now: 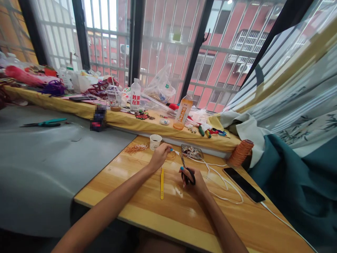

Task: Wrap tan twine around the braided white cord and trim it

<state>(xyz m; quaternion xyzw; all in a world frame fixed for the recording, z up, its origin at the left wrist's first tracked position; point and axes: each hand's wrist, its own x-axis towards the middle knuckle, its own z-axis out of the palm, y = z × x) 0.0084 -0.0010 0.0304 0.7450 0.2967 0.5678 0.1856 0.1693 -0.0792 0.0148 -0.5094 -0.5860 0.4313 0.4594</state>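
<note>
My left hand (160,156) is closed in a pinch over the wooden table, just right of a white paper cup (156,143). What its fingertips hold is too small to make out; a small white piece (176,153) shows right beside them. A loose coil of thin orange thread (171,156) lies by those fingers. In my right hand (195,182) is a pair of scissors (182,161) with black handles, its blades pointing up and away. Between my forearms lie yellow tweezers (162,184).
Behind the scissors stands a clear tray (192,151) of small pieces. A white cable (223,179), a phone (243,184) and an orange thread spool (240,153) are at right. Tangled orange thread (135,149) lies left of the cup. Bottles, including an orange drink (182,112), line the sill.
</note>
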